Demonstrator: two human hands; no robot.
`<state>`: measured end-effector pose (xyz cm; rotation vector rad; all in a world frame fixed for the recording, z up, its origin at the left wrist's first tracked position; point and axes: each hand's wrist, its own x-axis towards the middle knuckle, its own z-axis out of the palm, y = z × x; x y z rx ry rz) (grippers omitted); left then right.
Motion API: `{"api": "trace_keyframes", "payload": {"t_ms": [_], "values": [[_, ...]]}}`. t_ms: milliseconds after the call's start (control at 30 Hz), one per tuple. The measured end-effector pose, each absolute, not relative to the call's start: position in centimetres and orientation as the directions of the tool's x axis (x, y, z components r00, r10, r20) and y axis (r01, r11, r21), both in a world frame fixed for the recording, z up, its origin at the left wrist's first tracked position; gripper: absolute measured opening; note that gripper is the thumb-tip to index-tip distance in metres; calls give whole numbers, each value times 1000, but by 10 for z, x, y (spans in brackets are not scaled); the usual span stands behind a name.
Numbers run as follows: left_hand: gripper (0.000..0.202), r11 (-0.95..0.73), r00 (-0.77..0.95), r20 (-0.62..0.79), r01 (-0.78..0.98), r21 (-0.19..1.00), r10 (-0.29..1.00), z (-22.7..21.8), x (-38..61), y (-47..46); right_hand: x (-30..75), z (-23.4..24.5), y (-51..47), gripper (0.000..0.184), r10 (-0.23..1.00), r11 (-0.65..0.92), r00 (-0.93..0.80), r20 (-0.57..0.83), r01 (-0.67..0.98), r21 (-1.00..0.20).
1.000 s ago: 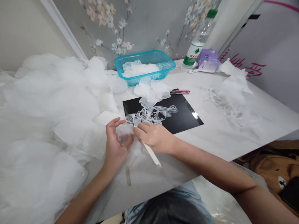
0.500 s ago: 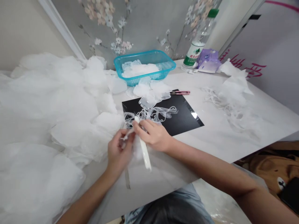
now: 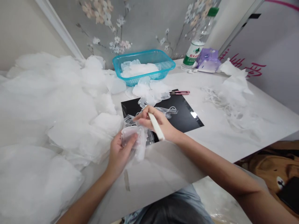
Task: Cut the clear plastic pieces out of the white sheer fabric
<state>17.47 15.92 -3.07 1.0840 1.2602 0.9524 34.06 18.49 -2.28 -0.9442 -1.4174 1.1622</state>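
Grey blossom wallpaper (image 3: 142,25) rises behind a marble-look table (image 3: 261,133), beside a pink-lettered panel (image 3: 263,37).

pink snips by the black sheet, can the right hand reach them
Probably yes. Only thin clear strips on the black sheet lie between the right hand and the pink snips, but its fingers hold a white stick, which may need setting down first.

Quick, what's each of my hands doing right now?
Left hand: closed, holding a clear plastic piece.
Right hand: closed, holding a white stick-shaped tool.
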Motion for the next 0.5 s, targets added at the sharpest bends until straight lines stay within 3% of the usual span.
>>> {"api": "trace_keyframes", "payload": {"t_ms": [167, 333, 500], "values": [[32, 220, 101, -227, 76, 973, 969, -28, 176, 157, 338, -25, 186, 37, 953, 81, -281, 117, -139, -987], [30, 207, 100, -215, 80, 975, 972, -29, 176, 159, 332, -26, 183, 39, 992, -47, -125, -9, -304, -951], [29, 195, 126, -203, 70, 978, 971, -31, 175, 161, 324, -32, 182, 38, 997, 69, 61, 53, -308, -949]]}}
